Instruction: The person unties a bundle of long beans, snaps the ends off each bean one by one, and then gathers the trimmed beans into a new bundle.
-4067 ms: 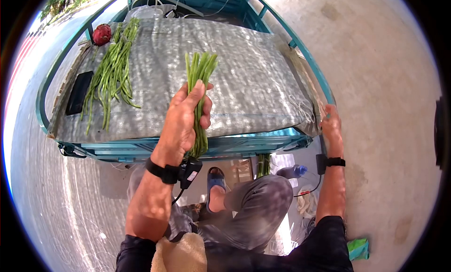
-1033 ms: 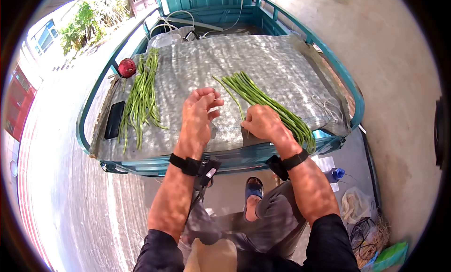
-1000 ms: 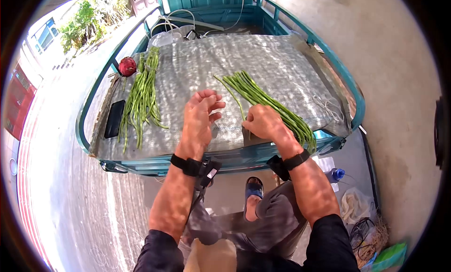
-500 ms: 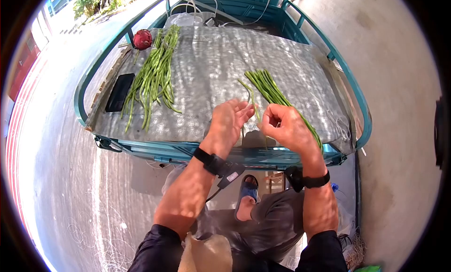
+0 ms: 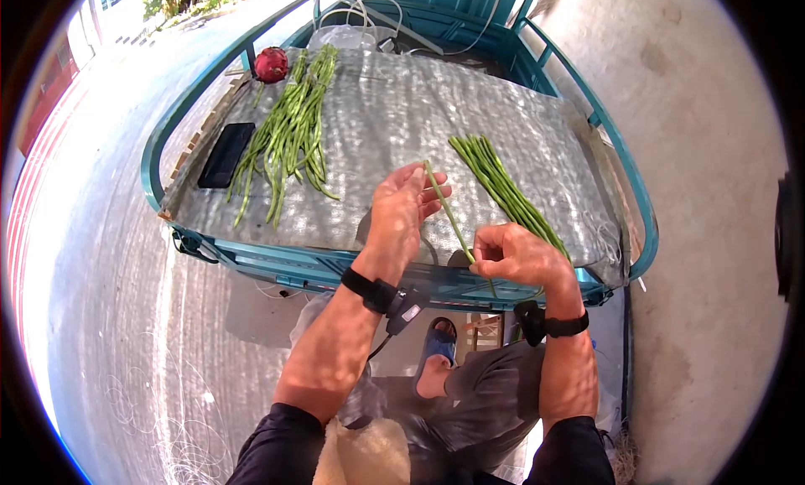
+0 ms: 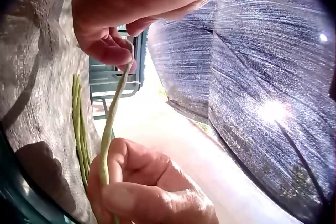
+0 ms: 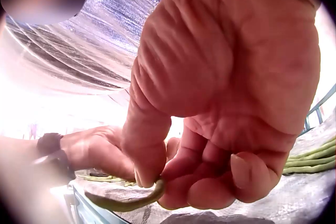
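A single green bean stretches between the two hands above the mat's front edge. My left hand pinches its upper end between thumb and finger, the other fingers spread. Lower along the bean, my right hand pinches it, with a short end hanging below. In the left wrist view the bean runs from the left fingertips down to the right thumb. The right wrist view has a curved piece of bean at the right fingertips. A neat row of beans lies right of the hands.
A larger bunch of beans lies at the left on the grey mat, near a red fruit and a black phone. The teal cart rail curves round the right side. White tubing lies behind.
The single bean has been lifted from the mat and is now pinched by both hands. The head view has shifted, and the right hand has moved nearer the cart's front edge.
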{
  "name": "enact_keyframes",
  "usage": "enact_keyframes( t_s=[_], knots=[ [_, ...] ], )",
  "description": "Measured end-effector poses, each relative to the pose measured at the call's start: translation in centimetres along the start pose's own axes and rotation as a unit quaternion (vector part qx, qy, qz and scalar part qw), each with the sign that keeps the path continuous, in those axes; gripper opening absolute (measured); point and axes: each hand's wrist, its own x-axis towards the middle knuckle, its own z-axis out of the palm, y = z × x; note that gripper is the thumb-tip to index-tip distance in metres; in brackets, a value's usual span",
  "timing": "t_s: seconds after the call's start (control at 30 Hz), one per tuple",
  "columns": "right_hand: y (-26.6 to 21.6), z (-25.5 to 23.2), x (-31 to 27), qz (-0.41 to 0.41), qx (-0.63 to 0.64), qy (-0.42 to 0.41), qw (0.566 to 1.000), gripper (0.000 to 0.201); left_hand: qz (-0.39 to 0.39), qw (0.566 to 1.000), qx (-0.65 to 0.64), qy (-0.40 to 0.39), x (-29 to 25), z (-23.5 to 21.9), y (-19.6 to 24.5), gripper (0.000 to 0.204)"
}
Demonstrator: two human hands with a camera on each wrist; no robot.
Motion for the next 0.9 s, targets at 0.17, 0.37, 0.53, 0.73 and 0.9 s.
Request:
enact_keyframes(
  t_s=[0.17,0.37,0.53,0.73,0.9],
  knots=[
    [0.8,0.1,0.6,-0.003,-0.033,-0.015,0.999,0.024,0.030,0.999,0.006,-0.013,0.0,-0.2,0.4,0.041],
    [-4.1,0.2,-0.4,-0.064,-0.057,0.215,0.973,0.025,0.081,0.994,0.050,-0.043,-0.6,-0.1,0.9,0.031],
    [-9.9,-0.3,-4.9,-0.443,0.136,0.296,0.835,0.023,0.063,0.996,0.051,-0.036,-0.8,0.2,1.0,0.024],
    [-14.4,1.9,-11.2,-0.608,0.296,0.195,0.710,0.014,0.050,0.998,0.015,-0.026,-1.0,0.7,1.3,0.018],
    [-16.8,4.5,-12.6,-0.665,0.438,0.146,0.588,0.020,0.039,0.999,0.007,-0.022,-0.8,0.8,1.0,0.020]
  ],
)
